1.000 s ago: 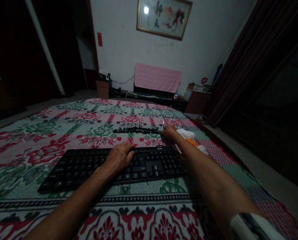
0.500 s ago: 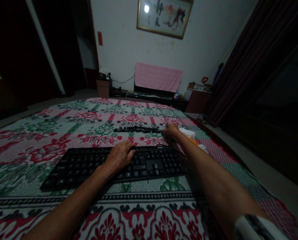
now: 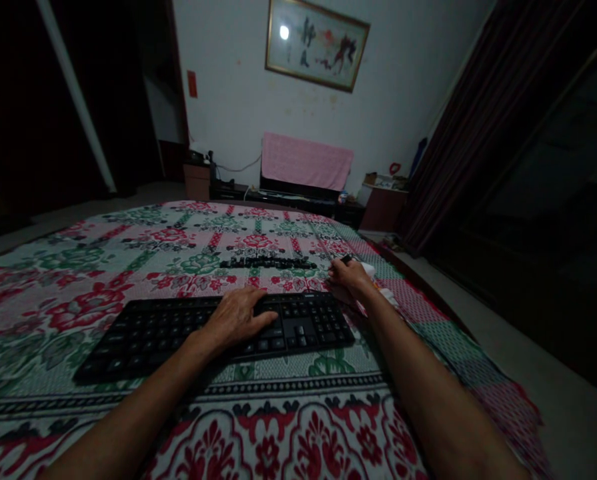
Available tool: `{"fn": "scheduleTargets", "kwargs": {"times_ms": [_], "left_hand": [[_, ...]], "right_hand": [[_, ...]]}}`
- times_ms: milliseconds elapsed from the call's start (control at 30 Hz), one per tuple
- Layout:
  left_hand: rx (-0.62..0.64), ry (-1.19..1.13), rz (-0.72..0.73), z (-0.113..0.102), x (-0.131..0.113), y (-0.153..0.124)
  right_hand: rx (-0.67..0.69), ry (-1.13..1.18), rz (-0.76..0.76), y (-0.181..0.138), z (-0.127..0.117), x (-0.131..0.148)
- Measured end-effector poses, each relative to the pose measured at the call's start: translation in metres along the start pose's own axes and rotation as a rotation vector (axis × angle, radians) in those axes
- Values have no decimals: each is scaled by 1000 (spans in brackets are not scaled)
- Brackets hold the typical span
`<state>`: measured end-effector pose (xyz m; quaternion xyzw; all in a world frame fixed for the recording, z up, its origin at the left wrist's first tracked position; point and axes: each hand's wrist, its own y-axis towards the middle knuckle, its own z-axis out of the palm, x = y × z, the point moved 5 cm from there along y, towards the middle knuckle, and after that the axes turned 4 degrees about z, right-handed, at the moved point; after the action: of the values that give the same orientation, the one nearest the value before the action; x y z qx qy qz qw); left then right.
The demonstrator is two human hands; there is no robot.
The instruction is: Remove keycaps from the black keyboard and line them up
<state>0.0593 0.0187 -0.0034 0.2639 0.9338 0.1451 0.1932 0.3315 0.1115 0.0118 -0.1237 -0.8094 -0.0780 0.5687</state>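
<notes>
A black keyboard (image 3: 143, 333) lies on the flowered bedspread (image 3: 78, 280). My left hand (image 3: 235, 319) rests flat on its middle keys, fingers stretched out. My right hand (image 3: 347, 275) is just beyond the keyboard's far right corner, fingers curled round a small dark object that I cannot make out. A row of loose black keycaps (image 3: 268, 263) lies on the cloth beyond the keyboard, a little left of my right hand. Something white (image 3: 378, 283) lies partly hidden behind my right wrist.
The bed's right edge drops to the floor (image 3: 528, 347). Against the far wall stands a low cabinet with a pink cloth (image 3: 305, 160) draped over it, under a framed picture (image 3: 315, 43). Dark curtains (image 3: 468, 133) hang on the right.
My right hand has drawn back from the end of the keycap row toward the keyboard's corner and closed. The left hand stays on the keys. The view shifted slightly.
</notes>
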Motion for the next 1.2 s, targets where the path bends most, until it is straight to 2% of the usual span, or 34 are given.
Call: {"fn": "scheduleTargets", "kwargs": {"times_ms": [133,267,500,600,733,900,1033,1133,1200], "left_hand": [[-11,25,3,3,0,-2],[43,49,2,3,-1,-3],[88,50,21,6,-1,-3],[74,44,19,6,-1,-4],[78,34,20,5,-2,-3],[204,25,3,2,-3,-2],[288,26,-10,3,-2,-2],[297,47,-14,5,-1,-2],[290,60,-17,5,-1,-2]], "right_hand": [[33,176,43,-4,9,-10],[38,239,72,13,18,-17],[-232,45,177,39,-10,-34],[-243,-6,176,36,-17,-38],[-214,109,193,22,-22,-37],[-38,313,117,-10,-12,-19],[217,288,-10,-44,13,5],[425,182,-205,-69,33,25],[510,84,-310,-81,41,33]]}}
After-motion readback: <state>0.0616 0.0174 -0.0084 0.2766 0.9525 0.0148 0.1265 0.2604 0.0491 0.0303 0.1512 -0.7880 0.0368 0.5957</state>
